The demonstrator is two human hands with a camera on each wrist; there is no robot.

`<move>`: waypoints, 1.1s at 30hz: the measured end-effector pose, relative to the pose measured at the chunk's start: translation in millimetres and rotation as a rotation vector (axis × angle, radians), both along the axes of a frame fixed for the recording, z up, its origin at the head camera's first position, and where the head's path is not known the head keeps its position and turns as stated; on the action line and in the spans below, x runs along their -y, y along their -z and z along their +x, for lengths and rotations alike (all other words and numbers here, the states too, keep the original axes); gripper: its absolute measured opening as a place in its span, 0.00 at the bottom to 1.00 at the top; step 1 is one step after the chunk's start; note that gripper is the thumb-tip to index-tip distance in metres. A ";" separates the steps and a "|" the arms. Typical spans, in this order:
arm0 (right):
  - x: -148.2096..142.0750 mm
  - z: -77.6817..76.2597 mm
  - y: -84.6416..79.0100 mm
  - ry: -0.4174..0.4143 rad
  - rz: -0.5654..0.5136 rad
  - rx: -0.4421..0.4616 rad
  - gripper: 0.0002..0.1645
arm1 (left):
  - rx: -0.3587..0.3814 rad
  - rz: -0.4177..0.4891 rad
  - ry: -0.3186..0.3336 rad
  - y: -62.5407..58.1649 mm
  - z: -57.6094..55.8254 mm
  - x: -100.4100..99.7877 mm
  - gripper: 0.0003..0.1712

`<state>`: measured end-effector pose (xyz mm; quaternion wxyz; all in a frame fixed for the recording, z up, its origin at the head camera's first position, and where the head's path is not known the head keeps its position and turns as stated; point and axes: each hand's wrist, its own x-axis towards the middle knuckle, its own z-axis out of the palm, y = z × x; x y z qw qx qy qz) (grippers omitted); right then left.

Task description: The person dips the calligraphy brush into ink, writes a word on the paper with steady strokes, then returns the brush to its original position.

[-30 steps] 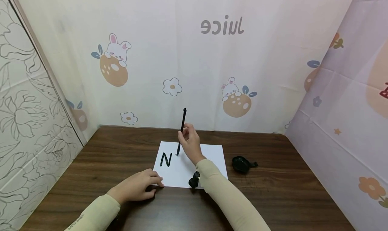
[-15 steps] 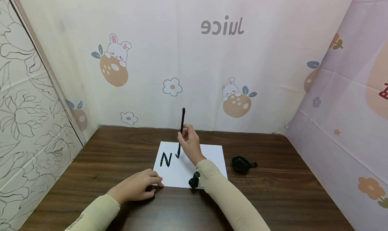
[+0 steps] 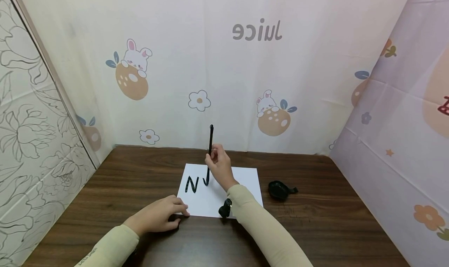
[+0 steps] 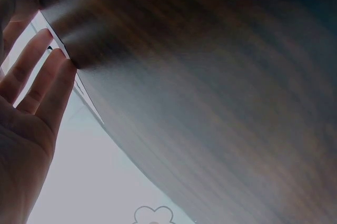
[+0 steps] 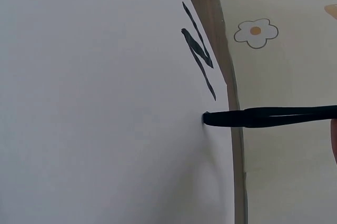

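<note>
My right hand (image 3: 221, 166) pinches a slim black writing brush (image 3: 211, 140) and holds it nearly upright over a sheet of white paper (image 3: 245, 181). The brush tip meets the paper at the end of a short, dark hooked stroke. Left of that stroke is a painted black letter N (image 3: 191, 184). In the right wrist view the dark brush (image 5: 263, 118) reaches in from the right, its tip on the sheet (image 5: 105, 103). My left hand (image 3: 159, 214) rests at the paper's near left corner; in the left wrist view its extended fingers (image 4: 58, 90) touch the edge.
A small black dish with a short handle (image 3: 280, 190) stands on the brown wooden table (image 3: 333, 220), right of the paper. Printed curtains (image 3: 224, 83) hang behind the table and at its right. A black device (image 3: 225, 207) sits at the right wrist.
The brush tip has moved a little toward the near side, leaving a longer dark stroke. The brush now stands more upright. My left hand has stayed in place.
</note>
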<state>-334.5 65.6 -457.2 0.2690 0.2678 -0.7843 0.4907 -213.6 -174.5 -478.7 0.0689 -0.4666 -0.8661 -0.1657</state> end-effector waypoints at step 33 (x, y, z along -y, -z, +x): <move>-3.0 0.6 1.3 -0.025 0.010 0.025 0.13 | 0.008 -0.002 0.010 1.9 -2.1 1.7 0.13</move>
